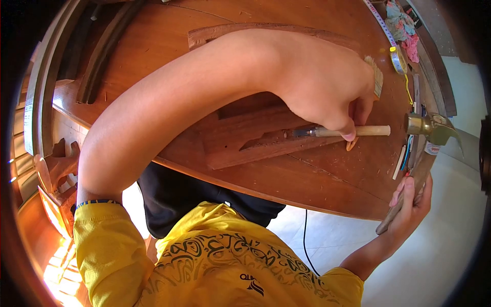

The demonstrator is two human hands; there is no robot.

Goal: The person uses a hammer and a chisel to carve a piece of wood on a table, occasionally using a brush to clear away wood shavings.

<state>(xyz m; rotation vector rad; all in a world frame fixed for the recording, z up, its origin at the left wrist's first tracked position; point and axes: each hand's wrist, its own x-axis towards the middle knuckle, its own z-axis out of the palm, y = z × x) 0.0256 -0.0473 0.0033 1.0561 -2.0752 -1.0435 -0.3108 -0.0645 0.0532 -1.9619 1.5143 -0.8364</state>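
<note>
My left hand [330, 84] reaches across the table with its fingers closed round a chisel [377, 131]. The chisel has a pale wooden handle and lies nearly level, its blade end at a carved recess in a reddish-brown wooden piece [225, 148]. My forearm hides part of that piece. In my right hand [413, 202] is a claw hammer [433, 130], gripped by its wooden handle. The hammer's striking face is a short gap away from the butt of the chisel handle. A small curl of wood [351, 144] lies just below the left fingertips.
The brown wooden table [327, 189] carries a brush [377, 79], a tape measure [398, 60], a crumpled rag [401, 25] and thin tools along the right edge. A curved wooden piece [209, 35] lies behind my forearm. Dark wooden lengths [105, 53] lie at the left.
</note>
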